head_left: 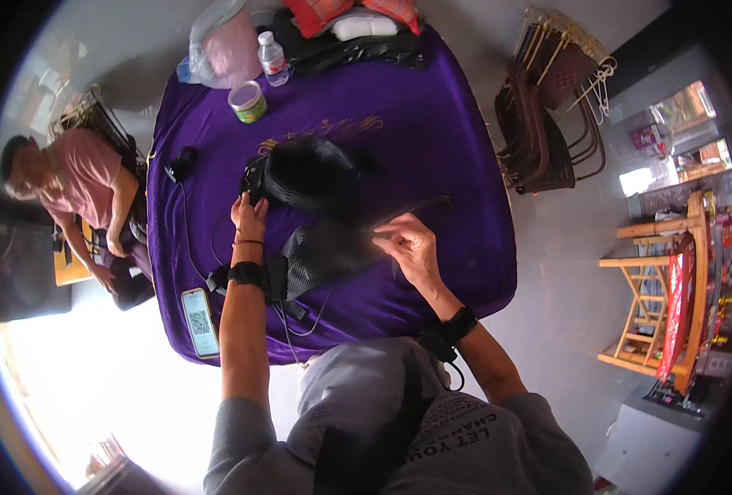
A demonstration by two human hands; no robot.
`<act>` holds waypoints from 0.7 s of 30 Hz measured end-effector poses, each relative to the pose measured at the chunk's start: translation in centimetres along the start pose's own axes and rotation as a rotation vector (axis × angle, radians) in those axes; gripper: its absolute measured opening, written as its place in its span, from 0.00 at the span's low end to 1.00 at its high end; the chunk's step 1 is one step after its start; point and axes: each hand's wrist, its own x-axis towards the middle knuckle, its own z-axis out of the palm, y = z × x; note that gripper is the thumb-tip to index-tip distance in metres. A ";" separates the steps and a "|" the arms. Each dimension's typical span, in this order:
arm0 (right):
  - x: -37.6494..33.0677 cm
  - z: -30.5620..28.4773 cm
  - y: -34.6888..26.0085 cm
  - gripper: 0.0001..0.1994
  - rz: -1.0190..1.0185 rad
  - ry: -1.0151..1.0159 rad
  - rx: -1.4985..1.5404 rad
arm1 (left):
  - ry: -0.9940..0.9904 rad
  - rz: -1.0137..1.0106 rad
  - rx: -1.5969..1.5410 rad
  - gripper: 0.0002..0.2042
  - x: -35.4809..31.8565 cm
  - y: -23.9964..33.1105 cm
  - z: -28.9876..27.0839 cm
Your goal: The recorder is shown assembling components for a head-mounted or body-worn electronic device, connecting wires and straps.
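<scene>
Hands work dark garments on a purple-clothed surface (432,148). Left hand (249,216), fingers pressed together, rests on a black garment (308,173); right hand (411,243) pinches a dark mesh garment (324,252), which could slip free or snag the cable (287,318) nearby.

a deep purple tablecloth (432,140) with gold lettering carries a black garment (316,177), its grey-striped mesh panel (304,260), a green-labelled tin (249,102) and red checked fabric (324,12).
</scene>
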 end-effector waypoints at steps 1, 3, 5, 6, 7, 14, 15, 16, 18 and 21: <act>-0.1 0.1 0.3 0.07 0.010 0.007 0.024 | -0.019 -0.028 0.001 0.22 -0.4 0.3 -0.3; -0.1 0.2 0.5 0.07 0.017 -0.004 0.017 | -0.070 -0.028 0.037 0.25 -1.3 0.8 -0.8; 0.0 0.4 0.6 0.07 0.022 -0.017 0.012 | 0.009 -0.005 0.056 0.25 -2.8 1.2 -1.6; -0.1 0.1 0.6 0.07 0.029 -0.003 -0.003 | 0.061 0.006 0.096 0.25 -4.4 1.5 -0.7; -0.1 0.0 0.6 0.07 0.036 0.010 -0.014 | 0.143 0.075 0.160 0.25 -6.5 1.7 0.1; 0.3 1.5 -3.2 0.08 -0.062 -0.091 -0.238 | -0.573 0.375 0.519 0.12 -21.0 2.4 4.1; 0.3 2.0 -3.7 0.08 -0.097 -0.115 -0.231 | -0.631 0.344 0.598 0.12 -22.3 1.9 4.8; 0.3 2.4 -3.9 0.08 -0.132 -0.134 -0.226 | -0.695 0.310 0.676 0.13 -23.2 1.4 5.5; 0.1 2.8 -3.8 0.08 -0.160 -0.156 -0.283 | -0.823 0.355 0.653 0.14 -22.9 -0.4 5.9; 0.1 2.9 -4.0 0.09 -0.161 -0.140 -0.312 | -0.873 0.368 0.612 0.13 -21.9 -1.7 5.6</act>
